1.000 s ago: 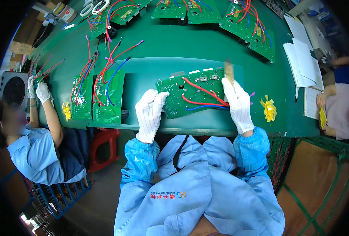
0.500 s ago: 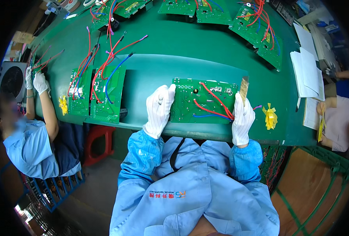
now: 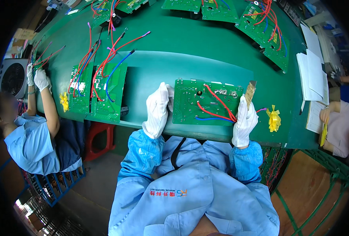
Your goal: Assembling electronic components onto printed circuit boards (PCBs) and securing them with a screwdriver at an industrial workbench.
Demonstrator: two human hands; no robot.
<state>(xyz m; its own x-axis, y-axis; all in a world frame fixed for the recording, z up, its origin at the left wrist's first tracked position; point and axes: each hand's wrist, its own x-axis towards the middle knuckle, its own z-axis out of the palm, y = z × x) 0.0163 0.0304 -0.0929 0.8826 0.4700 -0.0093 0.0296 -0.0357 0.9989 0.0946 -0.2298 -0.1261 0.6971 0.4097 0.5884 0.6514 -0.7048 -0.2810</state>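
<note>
A green circuit board (image 3: 188, 106) with red and blue wires lies before me on the table, solder side up. My left hand (image 3: 156, 112), in a white striped glove, is closed at the board's left edge, its fingertips partly hidden beside the edge. At the right edge, my gloved right hand (image 3: 245, 125) grips a flat, narrow tool (image 3: 251, 94) wrapped in tan tape, with a dark tip pointing up and away. That hand also lies against the board's lower right corner, by the wire ends. A purple-tipped wire sticks out past it.
Two wired boards (image 3: 108, 94) lie to the left. More boards (image 3: 263, 37) line the far side. Yellow ribbon bunches (image 3: 274, 119) sit on both sides. Papers (image 3: 311, 74) are at right. A co-worker (image 3: 33, 137) handles wires at left; another person (image 3: 339, 122) sits at right.
My left hand has drawn slightly left and its fingers have loosened from the board's upper surface. The right hand has shifted a little right, tilting the tool rightward. The whole view has shifted slightly.
</note>
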